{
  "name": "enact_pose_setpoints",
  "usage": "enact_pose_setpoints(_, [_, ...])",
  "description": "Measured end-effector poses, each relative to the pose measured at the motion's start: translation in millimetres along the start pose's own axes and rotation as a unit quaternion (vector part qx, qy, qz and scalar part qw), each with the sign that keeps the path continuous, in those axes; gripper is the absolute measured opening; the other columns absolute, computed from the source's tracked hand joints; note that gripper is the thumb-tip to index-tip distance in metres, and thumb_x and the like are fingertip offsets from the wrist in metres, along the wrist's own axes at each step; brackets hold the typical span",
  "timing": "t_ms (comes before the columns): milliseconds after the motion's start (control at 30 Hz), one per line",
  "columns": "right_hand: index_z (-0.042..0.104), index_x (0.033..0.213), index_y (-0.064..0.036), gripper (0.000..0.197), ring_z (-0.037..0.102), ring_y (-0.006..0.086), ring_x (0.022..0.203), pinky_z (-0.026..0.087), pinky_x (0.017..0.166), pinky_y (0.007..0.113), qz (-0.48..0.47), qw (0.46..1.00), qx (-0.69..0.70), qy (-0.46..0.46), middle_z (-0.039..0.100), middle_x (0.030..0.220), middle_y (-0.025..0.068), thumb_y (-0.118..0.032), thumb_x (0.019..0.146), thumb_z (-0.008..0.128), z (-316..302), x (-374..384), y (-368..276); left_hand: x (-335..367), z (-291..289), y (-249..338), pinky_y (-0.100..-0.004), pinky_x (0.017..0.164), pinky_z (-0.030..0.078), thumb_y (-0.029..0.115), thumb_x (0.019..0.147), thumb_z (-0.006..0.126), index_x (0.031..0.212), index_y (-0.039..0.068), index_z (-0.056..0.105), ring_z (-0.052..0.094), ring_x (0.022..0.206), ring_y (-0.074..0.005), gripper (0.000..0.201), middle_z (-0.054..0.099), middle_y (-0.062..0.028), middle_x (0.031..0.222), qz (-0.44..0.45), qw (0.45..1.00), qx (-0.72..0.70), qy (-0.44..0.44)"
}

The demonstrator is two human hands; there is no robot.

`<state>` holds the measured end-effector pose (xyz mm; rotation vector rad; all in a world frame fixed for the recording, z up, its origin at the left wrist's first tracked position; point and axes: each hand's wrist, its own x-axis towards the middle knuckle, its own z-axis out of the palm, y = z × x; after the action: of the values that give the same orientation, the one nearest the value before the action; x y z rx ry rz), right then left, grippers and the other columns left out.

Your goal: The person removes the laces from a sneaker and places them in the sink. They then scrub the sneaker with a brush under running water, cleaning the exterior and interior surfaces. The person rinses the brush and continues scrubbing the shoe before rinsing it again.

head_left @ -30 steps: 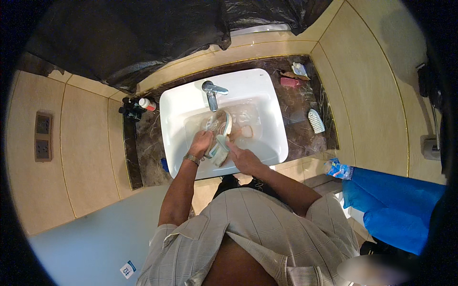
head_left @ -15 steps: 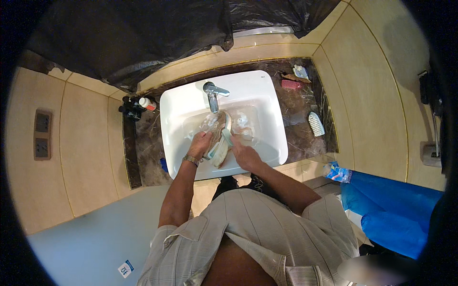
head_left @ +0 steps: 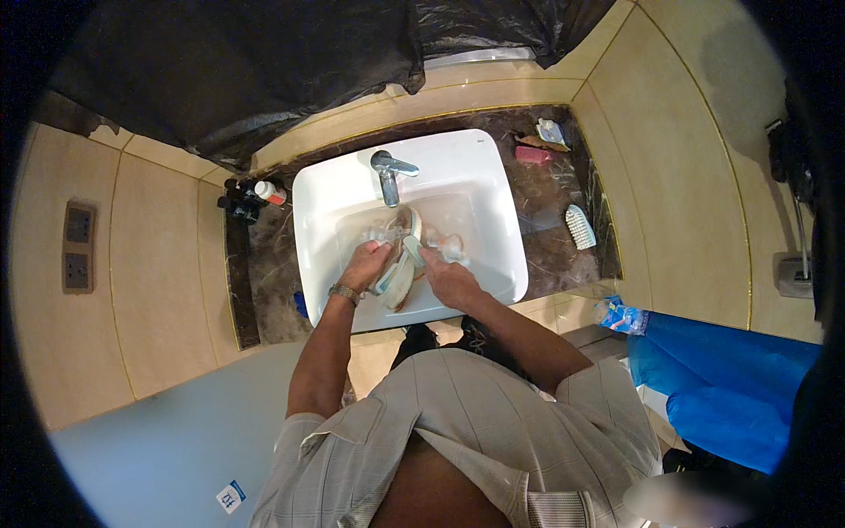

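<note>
White-soled shoe with pale green trim (head_left: 400,289) is pinched at its left edge by the curled fingers of the left hand (head_left: 365,267); the fingers of the right hand (head_left: 451,280) are closed around a pale green brush (head_left: 413,250) against the shoe. Both hands are over cloudy, sudsy water in a white rectangular ceramic sink (head_left: 319,189), where the shoe lies below a chrome single-lever tap (head_left: 388,180). Right of the sink, a white-bristled oval brush (head_left: 580,227) and a pink block (head_left: 533,155) rest on the dark marble counter (head_left: 544,195); a white bottle with a red label (head_left: 269,192) stands left.
</note>
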<state>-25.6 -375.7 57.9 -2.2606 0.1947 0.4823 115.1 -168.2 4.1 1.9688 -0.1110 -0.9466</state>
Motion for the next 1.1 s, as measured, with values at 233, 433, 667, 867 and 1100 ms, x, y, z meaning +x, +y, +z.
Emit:
enact_pose_setpoints(233, [0.047, 0.146, -0.0075, 0.047, 0.065, 0.0483, 0.106, 0.049, 0.094, 0.056, -0.051, 0.994, 0.007, 0.095, 0.065, 0.117, 0.0333, -0.029, 0.105, 0.042, 13, 76, 49, -25, -15, 33, -0.0352, 0.067, 0.049, 0.034, 0.101, 0.057, 0.090, -0.002, 0.068, 0.056, 0.068, -0.0148, 0.039, 0.064, -0.0058, 0.073, 0.092, 0.986, 0.106, -0.086])
enact_pose_setpoints(433, [0.047, 0.146, -0.0059, 0.048, 0.063, 0.0480, 0.111, 0.046, 0.100, 0.053, -0.015, 0.999, 0.041, 0.017, 0.064, 0.121, 0.0323, -0.030, 0.105, 0.042, 10, 22, 34, -27, -37, 8, -0.0360, 0.067, 0.049, 0.034, 0.100, 0.059, 0.087, -0.003, 0.067, 0.055, 0.064, -0.0177, 0.040, 0.061, -0.0116, 0.068, 0.120, 0.970, 0.205, -0.051])
enact_pose_setpoints(667, [0.049, 0.142, -0.0051, 0.045, 0.064, 0.0475, 0.110, 0.051, 0.098, 0.052, -0.076, 0.996, 0.032, 0.029, 0.063, 0.122, 0.0308, -0.026, 0.102, 0.042, 35, 82, 93, -38, -28, 29, -0.0297, 0.065, 0.047, 0.034, 0.103, 0.060, 0.091, 0.000, 0.070, 0.052, 0.070, -0.0088, 0.037, 0.062, 0.0022, 0.074, 0.124, 0.966, 0.194, -0.120])
enact_pose_setpoints(867, [0.059, 0.132, 0.0006, 0.041, 0.062, 0.0404, 0.119, 0.052, 0.098, 0.048, -0.020, 0.993, -0.090, 0.073, 0.059, 0.136, 0.0268, -0.023, 0.104, 0.041, 43, 117, 87, -38, -40, -24, -0.0276, 0.072, 0.051, 0.031, 0.105, 0.060, 0.100, 0.000, 0.071, 0.059, 0.078, -0.0084, 0.033, 0.068, 0.0018, 0.089, 0.077, 0.996, 0.041, 0.006])
enact_pose_setpoints(1100, [0.054, 0.140, -0.0076, 0.043, 0.068, 0.0364, 0.109, 0.054, 0.092, 0.045, 0.164, 0.950, 0.262, 0.033, 0.066, 0.125, 0.0230, -0.029, 0.103, 0.050, 7, 55, 58, -73, -4, 36, -0.0250, 0.054, 0.037, 0.038, 0.091, 0.074, 0.103, 0.006, 0.060, 0.044, 0.063, -0.0063, 0.037, 0.054, 0.0038, 0.080, -0.025, 0.978, -0.209, -0.003])
